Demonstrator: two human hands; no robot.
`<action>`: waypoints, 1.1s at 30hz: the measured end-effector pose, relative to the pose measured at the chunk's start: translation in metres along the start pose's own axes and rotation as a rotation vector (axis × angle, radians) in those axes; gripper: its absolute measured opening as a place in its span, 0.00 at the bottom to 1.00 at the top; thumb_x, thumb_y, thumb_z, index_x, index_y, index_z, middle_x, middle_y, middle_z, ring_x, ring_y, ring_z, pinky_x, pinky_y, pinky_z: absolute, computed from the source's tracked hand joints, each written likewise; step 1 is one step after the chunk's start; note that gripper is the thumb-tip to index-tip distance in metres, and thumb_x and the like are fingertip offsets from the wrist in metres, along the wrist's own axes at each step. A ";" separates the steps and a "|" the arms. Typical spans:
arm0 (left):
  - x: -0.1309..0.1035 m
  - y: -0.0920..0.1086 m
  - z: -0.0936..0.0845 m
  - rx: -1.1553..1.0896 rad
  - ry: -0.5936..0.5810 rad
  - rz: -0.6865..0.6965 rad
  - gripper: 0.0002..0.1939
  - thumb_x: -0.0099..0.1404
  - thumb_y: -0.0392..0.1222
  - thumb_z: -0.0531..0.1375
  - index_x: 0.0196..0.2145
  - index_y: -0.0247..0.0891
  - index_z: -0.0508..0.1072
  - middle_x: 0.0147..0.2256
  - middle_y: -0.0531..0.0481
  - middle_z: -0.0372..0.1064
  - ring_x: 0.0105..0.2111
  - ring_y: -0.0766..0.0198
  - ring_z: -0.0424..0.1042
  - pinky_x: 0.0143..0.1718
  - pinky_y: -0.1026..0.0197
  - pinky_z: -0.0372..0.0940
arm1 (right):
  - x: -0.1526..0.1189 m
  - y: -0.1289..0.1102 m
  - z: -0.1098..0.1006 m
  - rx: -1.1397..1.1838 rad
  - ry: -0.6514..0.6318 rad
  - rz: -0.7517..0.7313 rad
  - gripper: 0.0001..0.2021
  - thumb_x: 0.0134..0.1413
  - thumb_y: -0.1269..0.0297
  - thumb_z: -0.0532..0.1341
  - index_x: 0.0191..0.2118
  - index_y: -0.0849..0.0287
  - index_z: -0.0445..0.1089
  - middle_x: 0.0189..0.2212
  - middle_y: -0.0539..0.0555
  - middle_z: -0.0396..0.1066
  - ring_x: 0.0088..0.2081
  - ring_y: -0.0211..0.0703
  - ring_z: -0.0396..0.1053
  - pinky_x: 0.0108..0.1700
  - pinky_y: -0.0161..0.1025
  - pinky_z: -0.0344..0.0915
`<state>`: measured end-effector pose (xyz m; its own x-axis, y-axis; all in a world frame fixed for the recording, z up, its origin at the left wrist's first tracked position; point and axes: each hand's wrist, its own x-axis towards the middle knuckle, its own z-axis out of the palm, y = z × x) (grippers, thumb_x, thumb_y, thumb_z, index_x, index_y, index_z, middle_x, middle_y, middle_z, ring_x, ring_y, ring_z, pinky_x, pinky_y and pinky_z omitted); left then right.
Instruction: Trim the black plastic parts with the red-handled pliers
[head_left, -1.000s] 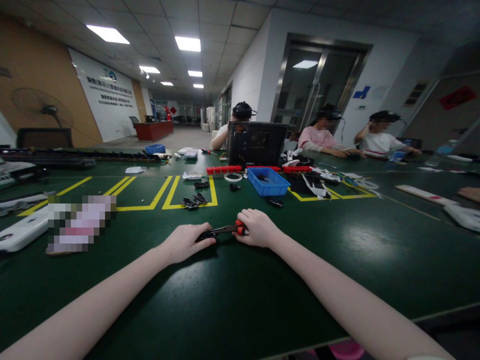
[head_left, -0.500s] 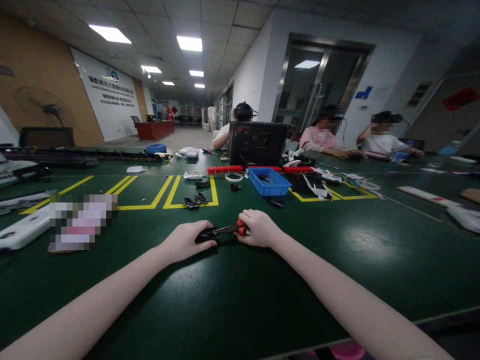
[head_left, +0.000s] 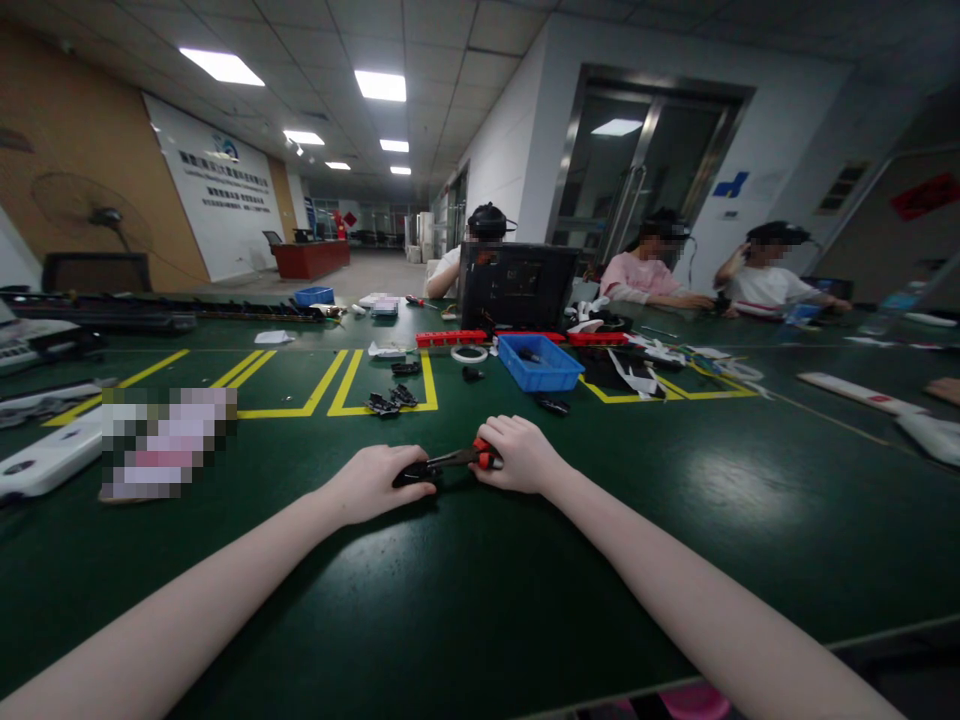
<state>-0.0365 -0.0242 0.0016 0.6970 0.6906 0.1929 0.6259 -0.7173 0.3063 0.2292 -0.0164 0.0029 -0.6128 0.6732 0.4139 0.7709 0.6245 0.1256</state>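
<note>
My left hand (head_left: 379, 483) grips a small black part (head_left: 417, 473) low over the green table (head_left: 480, 610). Red-handled pliers (head_left: 457, 458) are held in my right hand (head_left: 516, 455), its fingers wrapped round the handles. The jaws of the pliers point left and reach the black part; whether they are closed on it is too small to tell. Beyond my hands, several black pieces (head_left: 391, 400) lie by yellow tape, and a blue bin (head_left: 540, 364) holds something dark.
A black monitor-like panel (head_left: 517, 287) stands behind red strips (head_left: 450, 339). White power strips (head_left: 56, 455) lie at the left, and a white bar (head_left: 859, 392) at the right. Three people sit across the table.
My hands, the pliers and the black part have hardly moved. Across the table at the right, a person's hand has shifted slightly.
</note>
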 end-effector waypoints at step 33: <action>-0.001 -0.006 0.004 0.006 0.030 0.061 0.25 0.71 0.51 0.52 0.63 0.48 0.57 0.42 0.48 0.68 0.37 0.57 0.72 0.37 0.61 0.64 | 0.000 -0.002 0.000 -0.018 -0.008 0.027 0.12 0.48 0.56 0.62 0.33 0.59 0.65 0.31 0.54 0.67 0.32 0.43 0.62 0.35 0.38 0.54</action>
<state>-0.0397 -0.0212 -0.0039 0.7230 0.6483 0.2388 0.5849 -0.7583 0.2879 0.2279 -0.0173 0.0031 -0.5928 0.6931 0.4101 0.7902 0.5988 0.1302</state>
